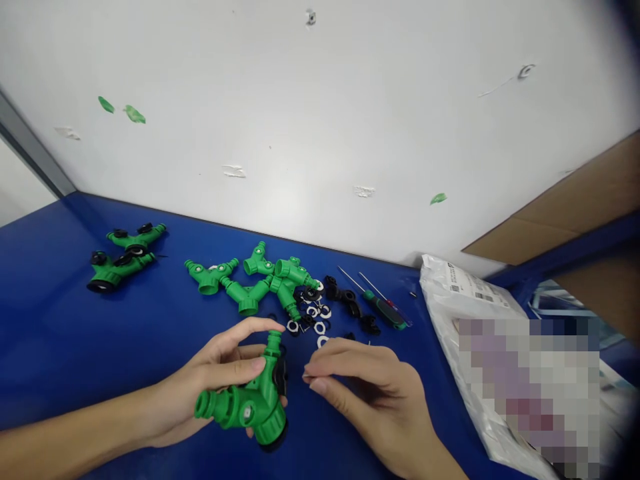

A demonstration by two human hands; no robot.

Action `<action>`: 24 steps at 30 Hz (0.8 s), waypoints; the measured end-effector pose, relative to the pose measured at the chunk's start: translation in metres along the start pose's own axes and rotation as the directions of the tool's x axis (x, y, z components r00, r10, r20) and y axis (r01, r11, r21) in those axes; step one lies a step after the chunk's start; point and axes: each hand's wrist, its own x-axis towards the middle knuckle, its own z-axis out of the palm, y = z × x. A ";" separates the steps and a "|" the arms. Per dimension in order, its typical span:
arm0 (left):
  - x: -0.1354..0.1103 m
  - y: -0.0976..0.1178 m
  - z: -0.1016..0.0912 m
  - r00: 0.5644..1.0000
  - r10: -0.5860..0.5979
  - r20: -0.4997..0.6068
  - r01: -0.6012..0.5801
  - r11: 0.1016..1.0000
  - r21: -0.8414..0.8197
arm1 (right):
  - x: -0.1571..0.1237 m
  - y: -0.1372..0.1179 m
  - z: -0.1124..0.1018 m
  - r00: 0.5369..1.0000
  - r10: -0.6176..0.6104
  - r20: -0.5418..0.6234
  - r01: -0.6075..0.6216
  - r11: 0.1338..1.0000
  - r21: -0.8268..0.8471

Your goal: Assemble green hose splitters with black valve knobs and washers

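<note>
A green Y-splitter (257, 403) is gripped by the closed left hand (195, 387), its long axis running from the wide collar below the palm to an outlet pointing away, while the right hand (370, 393), just beside it, is pinched shut, contents unclear.

assembly workshop: blue bench (60, 333) strewn with hose fittings (250, 283).

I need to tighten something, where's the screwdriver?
Head view, right of centre on the table: the screwdriver lies between the black parts and the white bag.
</note>
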 end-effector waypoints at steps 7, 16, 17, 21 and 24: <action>0.000 -0.004 0.003 1.000 0.012 -0.006 -0.012 1.000 0.012 | -0.007 0.003 0.008 0.999 -0.023 0.046 0.023 1.000 0.002; 0.001 -0.008 0.004 0.999 0.034 -0.022 -0.033 0.998 0.056 | -0.008 0.008 0.015 0.998 -0.067 -0.002 0.067 0.992 -0.107; 0.001 -0.008 0.004 0.999 0.034 -0.023 -0.032 0.998 0.061 | -0.008 0.008 0.015 0.998 -0.057 -0.012 0.055 0.994 -0.096; 0.001 -0.008 0.004 0.999 0.024 -0.022 -0.023 0.998 0.066 | -0.009 0.008 0.013 1.000 -0.024 -0.020 0.023 0.999 -0.043; 0.001 -0.008 0.004 0.999 0.031 -0.031 -0.029 0.998 0.059 | -0.008 0.005 0.010 0.999 -0.033 0.004 0.033 0.998 -0.052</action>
